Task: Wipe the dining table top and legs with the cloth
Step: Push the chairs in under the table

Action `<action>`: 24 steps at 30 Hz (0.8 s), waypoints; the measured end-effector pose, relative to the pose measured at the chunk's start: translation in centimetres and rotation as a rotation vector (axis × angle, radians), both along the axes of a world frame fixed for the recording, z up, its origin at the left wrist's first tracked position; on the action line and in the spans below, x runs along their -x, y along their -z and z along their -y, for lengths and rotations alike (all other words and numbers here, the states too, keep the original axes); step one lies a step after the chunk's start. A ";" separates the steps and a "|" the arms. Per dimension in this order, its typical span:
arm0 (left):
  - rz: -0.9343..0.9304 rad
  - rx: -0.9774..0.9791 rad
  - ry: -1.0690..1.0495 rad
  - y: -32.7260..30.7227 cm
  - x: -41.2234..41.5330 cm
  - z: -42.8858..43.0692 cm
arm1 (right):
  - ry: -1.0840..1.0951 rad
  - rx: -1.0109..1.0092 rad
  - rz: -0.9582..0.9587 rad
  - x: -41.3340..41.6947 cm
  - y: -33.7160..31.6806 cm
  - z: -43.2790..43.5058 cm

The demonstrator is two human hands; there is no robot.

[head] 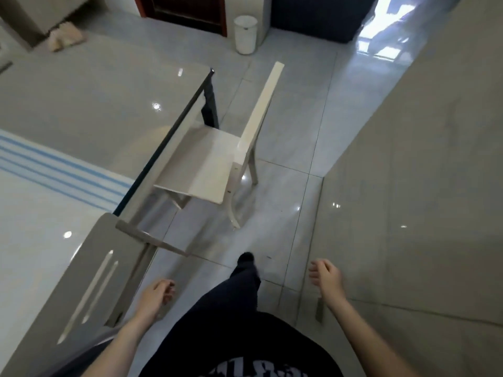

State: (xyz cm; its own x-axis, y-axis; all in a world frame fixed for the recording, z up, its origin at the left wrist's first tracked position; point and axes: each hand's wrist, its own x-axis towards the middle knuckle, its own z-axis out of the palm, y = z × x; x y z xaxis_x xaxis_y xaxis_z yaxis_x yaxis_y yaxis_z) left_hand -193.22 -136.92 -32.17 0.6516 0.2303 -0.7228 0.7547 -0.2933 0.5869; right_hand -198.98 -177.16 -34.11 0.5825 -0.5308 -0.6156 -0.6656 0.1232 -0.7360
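The dining table (81, 99) fills the left side, a glossy grey top with a dark edge and one dark leg (211, 104) showing at its far corner. A white cloth with blue stripes (60, 170) lies flat on the top at the left edge of view. My left hand (155, 295) hangs low beside the table's near end, fingers loosely curled, holding nothing. My right hand (325, 276) hangs over the floor near the right wall, fingers loosely curled and empty. Both hands are well away from the cloth.
A white chair (217, 159) is tucked under the table's right side. A second grey chair back (89, 281) stands at the near end. A white bin (245, 34) sits by a dark door. A tiled wall (422, 186) runs along the right, leaving a narrow floor strip.
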 end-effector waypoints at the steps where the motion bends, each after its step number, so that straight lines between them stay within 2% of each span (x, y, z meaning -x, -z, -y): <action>1: -0.013 -0.006 -0.004 0.5 -0.7 0.2 | -0.014 0.003 0.016 -1.6 -0.3 0.5; 8: -0.038 0.021 0.010 3.5 -9.6 3.8 | -0.095 0.060 0.047 -12.8 0.2 5.4; 11: -0.023 0.064 0.022 2.4 -15.4 6.3 | -0.066 0.070 0.004 -16.4 -0.2 8.2; 18: 0.144 0.102 -0.007 -1.1 -26.2 12.1 | -0.077 0.077 -0.047 -25.0 -0.8 13.0; 24: 0.276 0.125 -0.134 -4.1 -29.1 16.6 | -0.248 0.055 0.112 -35.2 -3.9 13.8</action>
State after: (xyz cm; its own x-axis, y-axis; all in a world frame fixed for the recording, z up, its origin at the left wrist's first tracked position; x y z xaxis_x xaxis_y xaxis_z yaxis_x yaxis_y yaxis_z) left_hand -164.08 -153.50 -28.04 0.7968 0.2476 -0.5512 0.5891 -0.1151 0.7998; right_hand -163.77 -190.98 -30.16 0.7615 -0.3945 -0.5142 -0.5847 -0.0760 -0.8077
